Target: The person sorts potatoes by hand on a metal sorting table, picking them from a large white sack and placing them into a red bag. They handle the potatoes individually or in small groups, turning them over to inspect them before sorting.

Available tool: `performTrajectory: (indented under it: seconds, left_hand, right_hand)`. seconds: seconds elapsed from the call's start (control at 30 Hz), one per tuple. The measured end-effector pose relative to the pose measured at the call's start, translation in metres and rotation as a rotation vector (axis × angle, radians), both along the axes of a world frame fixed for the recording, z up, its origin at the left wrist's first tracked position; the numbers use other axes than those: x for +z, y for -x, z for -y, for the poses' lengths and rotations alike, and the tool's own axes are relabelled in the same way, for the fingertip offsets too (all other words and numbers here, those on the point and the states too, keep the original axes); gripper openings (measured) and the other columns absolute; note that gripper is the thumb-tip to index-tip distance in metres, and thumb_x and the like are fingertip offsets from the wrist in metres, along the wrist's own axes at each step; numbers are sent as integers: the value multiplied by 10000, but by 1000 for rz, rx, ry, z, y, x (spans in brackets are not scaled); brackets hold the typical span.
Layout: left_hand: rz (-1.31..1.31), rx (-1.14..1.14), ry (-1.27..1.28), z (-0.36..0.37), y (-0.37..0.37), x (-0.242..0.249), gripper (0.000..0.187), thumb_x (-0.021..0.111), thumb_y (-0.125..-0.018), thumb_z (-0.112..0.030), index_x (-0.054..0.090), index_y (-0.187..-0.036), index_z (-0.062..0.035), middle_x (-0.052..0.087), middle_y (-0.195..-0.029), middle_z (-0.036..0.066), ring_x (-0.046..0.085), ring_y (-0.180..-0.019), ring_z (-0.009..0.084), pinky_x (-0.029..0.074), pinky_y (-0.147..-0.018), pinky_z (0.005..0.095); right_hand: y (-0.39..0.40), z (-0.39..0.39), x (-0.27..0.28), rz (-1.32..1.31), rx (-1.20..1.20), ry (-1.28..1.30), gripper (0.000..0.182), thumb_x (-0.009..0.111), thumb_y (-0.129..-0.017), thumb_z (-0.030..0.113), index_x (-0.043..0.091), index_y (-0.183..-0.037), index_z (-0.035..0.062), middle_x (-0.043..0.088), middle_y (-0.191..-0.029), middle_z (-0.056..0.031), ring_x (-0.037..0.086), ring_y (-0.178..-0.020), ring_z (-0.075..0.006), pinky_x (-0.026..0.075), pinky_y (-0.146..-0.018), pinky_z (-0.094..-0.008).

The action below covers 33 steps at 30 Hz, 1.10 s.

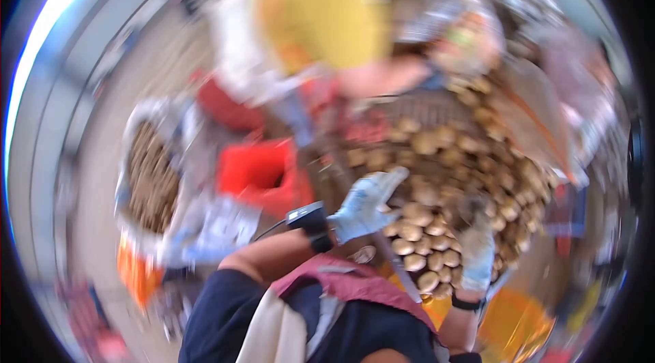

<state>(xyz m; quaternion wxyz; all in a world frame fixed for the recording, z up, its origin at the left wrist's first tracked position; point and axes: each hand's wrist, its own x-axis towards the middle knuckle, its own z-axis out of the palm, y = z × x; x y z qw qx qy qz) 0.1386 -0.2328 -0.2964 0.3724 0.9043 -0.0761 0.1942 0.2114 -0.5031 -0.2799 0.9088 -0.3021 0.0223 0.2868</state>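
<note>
The picture is blurred by motion. My left hand [365, 205], in a pale blue glove with a dark wrist device, reaches over a big heap of potatoes [443, 179], its fingers stretched out and holding nothing. My right hand [477, 250], also in a pale blue glove, hovers at the near right side of the heap. It is too smeared to show whether it holds a potato.
Another person in a yellow top [317, 8] stands across the heap, one bare forearm [382, 76] over it. A red crate [263, 172] stands left of the heap. A white sack of potatoes [153, 172] stands farther left on the floor. An orange crate [518, 325] is at the lower right.
</note>
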Motion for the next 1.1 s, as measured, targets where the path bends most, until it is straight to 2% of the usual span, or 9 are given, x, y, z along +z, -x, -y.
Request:
performTrajectory:
  seconds: [0.07,0.13,0.23,0.47,0.53,0.57,0.77,0.97,1.1]
  left_hand:
    - [-38,79,145,-41,65,-11,780,761,-704,-133,406,-1384,6,602,-1066,208,612,-923,377,505,-779,452]
    - [-4,221,149,-83,132,-11,808,769,-706,-136,384,-1405,-5,610,-1018,197,616,-901,371,507,-773,445]
    - [-15,482,156,-142,223,-44,814,758,-706,-119,383,-1421,-17,612,-954,165,612,-833,343,504,-741,416]
    - [30,1138,83,-332,400,-65,524,740,-725,-100,578,-1214,-1,653,-1023,150,641,-932,323,518,-839,394]
    - [95,1661,-509,-370,435,-49,382,739,-735,-146,651,-1092,-42,648,-1063,172,613,-971,341,496,-870,418]
    - [81,1681,-403,-377,457,-52,375,742,-748,-168,654,-1087,-34,649,-1052,180,610,-995,341,488,-896,406]
    - [-173,1733,600,-389,517,-168,386,707,-852,-268,649,-1120,4,672,-1056,180,647,-977,298,500,-887,380]
    - [-364,1499,696,-401,477,-335,494,733,-828,-353,638,-1153,8,685,-1092,194,656,-1019,280,495,-922,373]
    - [-557,1423,794,-420,405,-323,652,740,-831,-348,513,-1313,28,614,-1228,181,589,-1121,265,454,-972,346]
  right_hand:
    - [27,-44,19,-54,367,316,558,469,-989,421,408,-1408,58,579,-1242,-163,607,-952,-319,566,-786,-412]
    - [51,-101,-11,-77,282,459,558,545,-952,431,448,-1362,65,581,-1234,-152,596,-991,-307,542,-812,-428]
    - [103,-224,7,26,782,248,530,657,-873,451,523,-1228,81,631,-1073,-116,616,-973,-251,516,-832,-399]
    - [206,-524,-18,294,1356,333,537,569,-966,370,427,-1414,112,569,-1262,-24,567,-1085,-197,479,-898,-361]
    - [237,-590,-21,535,1242,523,586,569,-967,338,343,-1459,114,494,-1365,-59,576,-1065,-256,493,-889,-385]
    - [247,-605,-20,542,1188,479,562,555,-977,343,369,-1438,81,537,-1299,-78,586,-1048,-227,492,-831,-338]
    - [236,-590,-33,113,1234,231,609,458,-998,474,426,-1400,18,588,-1275,-156,583,-1124,-287,454,-955,-398]
    - [161,-497,-60,-67,913,570,693,389,-981,585,441,-1369,13,541,-1341,-198,549,-1213,-350,436,-1036,-495]
    - [140,-461,-46,-129,810,305,711,400,-965,603,416,-1380,26,520,-1355,-216,544,-1213,-376,457,-1012,-525]
